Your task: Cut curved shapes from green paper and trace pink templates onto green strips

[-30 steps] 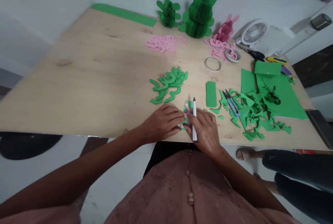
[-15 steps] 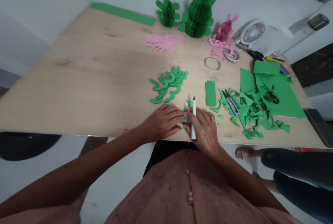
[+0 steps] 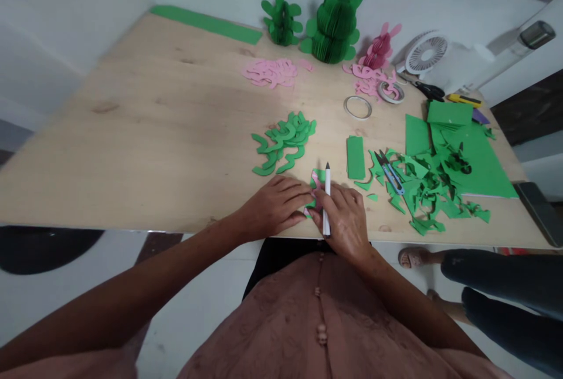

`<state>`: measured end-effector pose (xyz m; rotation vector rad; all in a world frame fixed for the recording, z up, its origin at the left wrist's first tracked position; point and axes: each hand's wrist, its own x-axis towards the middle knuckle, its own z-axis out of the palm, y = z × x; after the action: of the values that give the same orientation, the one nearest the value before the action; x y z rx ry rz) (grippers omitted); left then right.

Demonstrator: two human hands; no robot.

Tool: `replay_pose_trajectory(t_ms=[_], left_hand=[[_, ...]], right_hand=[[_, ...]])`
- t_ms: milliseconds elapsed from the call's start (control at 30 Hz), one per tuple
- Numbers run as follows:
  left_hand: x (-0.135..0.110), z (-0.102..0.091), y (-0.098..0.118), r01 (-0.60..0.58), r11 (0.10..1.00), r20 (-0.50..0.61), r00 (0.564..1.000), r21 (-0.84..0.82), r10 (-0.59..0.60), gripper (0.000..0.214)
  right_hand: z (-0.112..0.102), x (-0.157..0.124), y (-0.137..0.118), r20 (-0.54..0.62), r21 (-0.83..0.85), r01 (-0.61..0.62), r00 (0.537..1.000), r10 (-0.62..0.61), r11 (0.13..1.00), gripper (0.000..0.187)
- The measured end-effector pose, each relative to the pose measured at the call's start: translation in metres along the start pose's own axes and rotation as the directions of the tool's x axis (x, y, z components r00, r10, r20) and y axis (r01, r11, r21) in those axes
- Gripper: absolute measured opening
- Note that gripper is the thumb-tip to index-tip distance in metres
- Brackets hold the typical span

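Observation:
At the table's front edge, a pink curvy paper cutout (image 3: 315, 178) lies on a small green paper piece (image 3: 321, 174). My left hand (image 3: 281, 206) reaches in from the left, its fingers extended and lying flat with the tips at the cutout's edge. My right hand (image 3: 347, 215) is closed around a white marker (image 3: 327, 200), whose dark tip points away from me. Its thumb and fingers also touch the pink cutout from the right, covering part of it. Just beyond my hands is a pile of wavy green cutouts (image 3: 288, 135).
Right of my hands lie a green paper stack (image 3: 355, 157), blue snips (image 3: 391, 173) and green scraps (image 3: 426, 185). Tape rolls (image 3: 358, 108), pink cutouts (image 3: 272, 72), paper rabbits (image 3: 336, 27) and a fan (image 3: 426, 52) stand farther back. A person's legs (image 3: 501, 276) show at right.
The view shifts very slightly. Both hands, the marker and the papers otherwise stay in place.

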<state>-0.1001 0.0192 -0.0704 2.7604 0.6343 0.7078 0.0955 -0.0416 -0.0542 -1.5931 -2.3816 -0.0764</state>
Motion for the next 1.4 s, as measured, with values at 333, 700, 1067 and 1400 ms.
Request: replay_pose_trajectory(t_ms=[333,700,1067,1400], left_hand=[[0.001,0.0,0.001,0.011,1.0,0.013,1.0,-0.013,-0.011,0.032],[-0.005,-0.007,0.0,-0.03,0.999,-0.143,0.989,-0.043,0.023,0.018],[0.004,-0.005,0.003,-0.111,0.99,-0.082,0.99,0.088,0.118,0.021],[0.003,-0.005,0.003,-0.095,0.994,-0.082,0.992,0.05,0.099,0.026]], right_hand=[[0.002,-0.002,0.001,0.01,0.026,-0.007,1.0,0.007,1.0,0.029],[0.003,-0.002,0.0,-0.034,0.028,0.004,0.999,-0.003,1.0,0.026],[0.005,-0.002,-0.002,-0.075,0.077,0.007,0.997,-0.001,0.997,0.024],[-0.01,-0.005,0.004,-0.205,0.207,-0.005,0.978,0.048,0.978,0.02]])
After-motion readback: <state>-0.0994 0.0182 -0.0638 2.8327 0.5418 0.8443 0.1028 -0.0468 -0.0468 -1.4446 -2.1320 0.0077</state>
